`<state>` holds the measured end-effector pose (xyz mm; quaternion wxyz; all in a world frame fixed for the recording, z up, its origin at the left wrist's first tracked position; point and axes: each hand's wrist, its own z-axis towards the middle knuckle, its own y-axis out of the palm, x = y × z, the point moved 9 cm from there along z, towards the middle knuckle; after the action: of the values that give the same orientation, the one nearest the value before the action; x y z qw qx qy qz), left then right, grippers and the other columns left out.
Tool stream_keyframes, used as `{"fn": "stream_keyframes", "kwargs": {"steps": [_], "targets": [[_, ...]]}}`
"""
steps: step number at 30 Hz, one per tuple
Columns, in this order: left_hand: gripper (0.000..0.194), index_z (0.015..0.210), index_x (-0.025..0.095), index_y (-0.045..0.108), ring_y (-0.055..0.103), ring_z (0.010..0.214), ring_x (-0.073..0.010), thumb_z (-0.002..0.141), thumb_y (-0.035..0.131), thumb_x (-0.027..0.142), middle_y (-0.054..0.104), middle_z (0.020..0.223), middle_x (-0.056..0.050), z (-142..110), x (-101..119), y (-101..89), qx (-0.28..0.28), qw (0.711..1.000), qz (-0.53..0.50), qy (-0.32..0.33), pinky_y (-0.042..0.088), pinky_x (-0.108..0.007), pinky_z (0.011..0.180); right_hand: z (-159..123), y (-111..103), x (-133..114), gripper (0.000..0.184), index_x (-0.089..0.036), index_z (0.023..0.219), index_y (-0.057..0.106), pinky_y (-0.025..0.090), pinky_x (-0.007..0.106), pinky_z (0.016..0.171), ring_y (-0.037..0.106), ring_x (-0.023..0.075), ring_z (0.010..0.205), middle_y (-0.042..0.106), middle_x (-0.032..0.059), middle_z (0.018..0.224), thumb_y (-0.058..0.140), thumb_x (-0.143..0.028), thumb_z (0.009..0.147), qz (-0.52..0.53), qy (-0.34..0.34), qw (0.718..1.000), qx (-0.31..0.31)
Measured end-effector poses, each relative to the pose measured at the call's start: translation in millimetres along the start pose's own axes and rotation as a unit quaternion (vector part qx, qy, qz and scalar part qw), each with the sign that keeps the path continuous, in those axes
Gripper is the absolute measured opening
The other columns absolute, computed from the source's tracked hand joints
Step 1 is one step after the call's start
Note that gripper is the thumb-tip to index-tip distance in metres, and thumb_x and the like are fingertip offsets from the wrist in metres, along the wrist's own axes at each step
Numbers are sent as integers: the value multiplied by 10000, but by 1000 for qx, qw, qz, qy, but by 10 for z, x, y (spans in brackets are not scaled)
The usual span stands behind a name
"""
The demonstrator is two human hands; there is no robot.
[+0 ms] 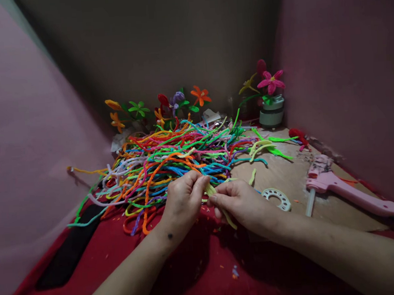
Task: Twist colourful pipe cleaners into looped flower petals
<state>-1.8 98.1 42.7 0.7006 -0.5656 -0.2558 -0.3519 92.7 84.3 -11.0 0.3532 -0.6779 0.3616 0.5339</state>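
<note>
My left hand (183, 201) and my right hand (242, 203) meet over the red cloth (198, 272), fingers pinched on a pale yellow-green pipe cleaner (212, 192). Its loose end hangs down below my right fingers. Just beyond the hands lies a big tangled heap of coloured pipe cleaners (174, 160): orange, blue, green, pink, white.
Finished pipe-cleaner flowers (167, 105) stand along the back wall, and a pink flower in a small pot (272, 109) at the back right. A pink glue gun (342, 187) and a white curved plastic piece (277, 197) lie on the board to the right. Pink walls close both sides.
</note>
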Motion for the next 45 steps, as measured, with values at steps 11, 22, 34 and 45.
{"fn": "stream_keyframes", "kwargs": {"steps": [11,22,34,45], "targets": [[277,634,155,523,296,339,-37,763,574,395,424,433,68,-44,-121,266,-143,937,-293,-129,206,-180,351,13,-50,-1,299,-158,534,523,248,207,372,360,61,350,469,-29,430,478,-310,788,18,-26,999,-6],[291,580,135,510,345,338,-42,740,620,352,396,403,64,-31,-226,306,-169,923,-309,-152,255,-185,370,13,-13,-31,265,-108,591,611,415,234,543,540,103,527,610,40,580,576,-331,728,200,3,978,-53],[213,1020,205,549,532,598,-82,807,548,224,530,734,16,-52,181,-3,-35,979,-169,107,447,-191,543,74,-120,33,135,-122,642,610,394,225,444,514,95,445,603,19,568,639,-252,659,287,30,957,-4],[175,859,186,629,586,696,-102,870,465,245,637,771,-22,-291,476,312,-146,938,124,287,466,-187,627,132,-251,32,136,-127,489,562,266,218,425,417,69,424,512,-28,463,629,-154,605,363,-10,931,35]]}}
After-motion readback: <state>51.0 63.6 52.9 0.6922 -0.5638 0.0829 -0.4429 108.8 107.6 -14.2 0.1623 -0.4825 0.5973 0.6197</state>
